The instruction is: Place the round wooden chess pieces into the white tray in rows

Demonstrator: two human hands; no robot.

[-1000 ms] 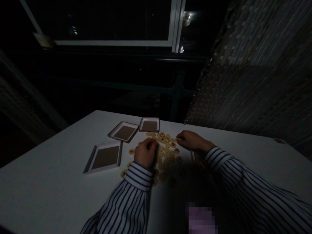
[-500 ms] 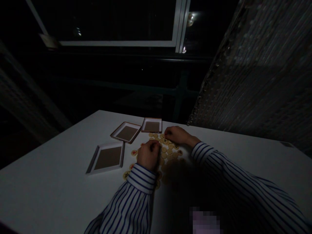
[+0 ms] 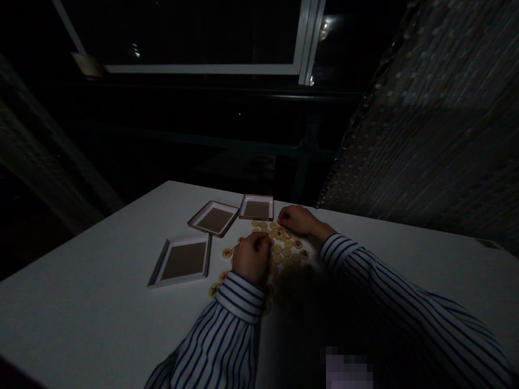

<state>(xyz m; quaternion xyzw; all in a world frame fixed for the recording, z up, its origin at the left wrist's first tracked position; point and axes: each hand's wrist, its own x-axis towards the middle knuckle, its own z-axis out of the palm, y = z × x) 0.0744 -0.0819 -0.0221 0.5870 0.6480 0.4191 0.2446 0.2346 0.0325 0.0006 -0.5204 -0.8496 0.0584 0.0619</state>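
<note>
Compared with a second ago, your right grip [image 3: 299, 220] has swung left, away from the right end of the pile, and sits at its far side, toward the desk's [image 3: 101, 302] far edge. Against half a second ago it is in nearly the same spot, but a red-marked piece [image 3: 281, 229] shows again just below its fingertips, where your fingers covered it. Your left grip [image 3: 249, 258] has hardly moved relative to the desk, and the three trays lie as they did. The whole view has slid a little, so everything appears further right.

Your right arm reaches in diagonally from the near right corner, its striped sleeve [image 3: 365, 265] low over the desk, palm down, thumb and fingers drawn close at the tips. Your left forearm comes from the near edge, back of the hand up, fingers curled inward over the pile's left part. You can't tell in this dim light whether either grip is pressed together or pinching a piece.

The round pieces [image 3: 287, 252] lie loosely across the middle of the desk, some in shadow between your arms. Left of them are the near tray [image 3: 183, 262] and the middle tray [image 3: 214, 220]; the far tray [image 3: 258, 208] lies beyond them, by the far edge.
</note>
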